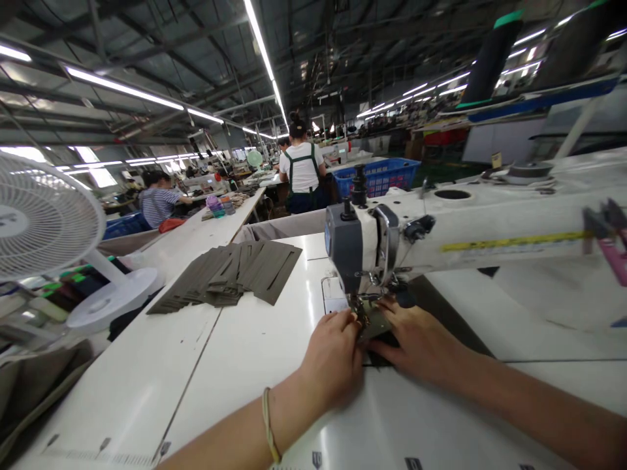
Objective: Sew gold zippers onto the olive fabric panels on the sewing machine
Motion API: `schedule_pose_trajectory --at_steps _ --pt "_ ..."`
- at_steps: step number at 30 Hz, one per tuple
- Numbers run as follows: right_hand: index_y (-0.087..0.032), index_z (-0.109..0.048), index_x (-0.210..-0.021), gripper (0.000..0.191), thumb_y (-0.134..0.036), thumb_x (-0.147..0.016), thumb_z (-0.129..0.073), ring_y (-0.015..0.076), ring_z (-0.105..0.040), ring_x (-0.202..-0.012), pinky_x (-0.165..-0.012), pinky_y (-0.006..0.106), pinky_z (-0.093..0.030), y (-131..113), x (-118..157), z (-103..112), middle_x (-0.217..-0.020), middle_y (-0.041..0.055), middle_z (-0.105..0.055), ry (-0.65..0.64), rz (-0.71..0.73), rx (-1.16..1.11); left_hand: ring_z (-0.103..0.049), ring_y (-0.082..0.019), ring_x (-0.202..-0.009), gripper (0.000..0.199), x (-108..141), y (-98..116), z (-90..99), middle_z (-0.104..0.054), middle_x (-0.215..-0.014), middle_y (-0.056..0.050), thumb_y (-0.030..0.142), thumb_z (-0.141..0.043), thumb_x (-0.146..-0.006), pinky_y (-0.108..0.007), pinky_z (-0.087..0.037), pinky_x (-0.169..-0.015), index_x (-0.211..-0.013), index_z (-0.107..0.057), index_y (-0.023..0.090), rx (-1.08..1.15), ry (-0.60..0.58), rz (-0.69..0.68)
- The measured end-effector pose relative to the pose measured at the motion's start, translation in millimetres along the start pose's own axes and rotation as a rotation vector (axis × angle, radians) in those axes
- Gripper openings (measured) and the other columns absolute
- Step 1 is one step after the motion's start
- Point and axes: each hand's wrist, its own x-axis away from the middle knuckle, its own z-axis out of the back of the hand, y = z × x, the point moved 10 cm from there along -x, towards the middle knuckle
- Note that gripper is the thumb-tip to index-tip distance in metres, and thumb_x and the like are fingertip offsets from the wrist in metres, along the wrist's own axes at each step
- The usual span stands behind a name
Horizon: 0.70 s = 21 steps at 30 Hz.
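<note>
At the needle of a white and grey sewing machine [345, 245], a small piece of dark olive fabric [376, 324] lies under the presser foot. My left hand [336, 356] is closed at the fabric's left edge, its fingers curled close beside the foot; its fingertips are partly hidden. From the right, my right hand [421, 336] grips the same piece, with the thumb at the near edge and the fingers by the needle. A larger dark fabric panel [448, 316] lies flat behind and under my right hand. The exact stitch point is hidden by the machine parts.
A spread stack of olive fabric pieces [230, 274] lies left on the white table [255, 365]. A white fan [115, 294] stands at far left. Pink-handled snips [612, 258] hang on the machine arm. Beyond are a blue crate [379, 177] and co-workers, one in a white shirt [302, 166].
</note>
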Motion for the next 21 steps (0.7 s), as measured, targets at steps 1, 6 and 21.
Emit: schedule_pose_trajectory --at_steps 1,6,21 --pt "-0.014 -0.060 -0.086 0.012 -0.019 -0.076 -0.056 0.0246 -0.061 -0.081 -0.070 0.036 -0.048 4 -4 -5 -0.088 0.0106 -0.066 -0.062 -0.018 -0.054 -0.056 -0.022 -0.101 0.022 0 0 -0.2 -0.061 -0.104 -0.011 0.013 -0.048 -0.079 -0.042 -0.045 -0.094 -0.099 -0.058 0.012 0.004 -0.004 0.008" --pt "-0.017 -0.057 -0.079 0.020 -0.003 -0.077 -0.043 0.0157 -0.062 -0.076 -0.070 0.024 -0.046 10 -11 -6 -0.080 0.0040 -0.066 -0.149 0.004 -0.186 -0.055 -0.024 -0.101 0.033 0 2 -2.5 -0.060 -0.103 -0.012 0.010 -0.050 -0.065 -0.043 -0.042 -0.097 -0.097 -0.059 0.011 0.006 0.000 -0.023" --pt "-0.019 -0.059 -0.076 0.013 -0.026 -0.074 -0.049 0.0194 -0.062 -0.069 -0.061 0.027 -0.046 54 1 -23 -0.077 0.0056 -0.066 -0.042 -0.213 -0.125 -0.052 -0.023 -0.097 0.040 1 7 -3.5 -0.055 -0.102 -0.009 0.010 -0.050 -0.069 -0.043 -0.036 -0.095 -0.109 -0.054 0.016 -0.058 -0.052 -0.048"
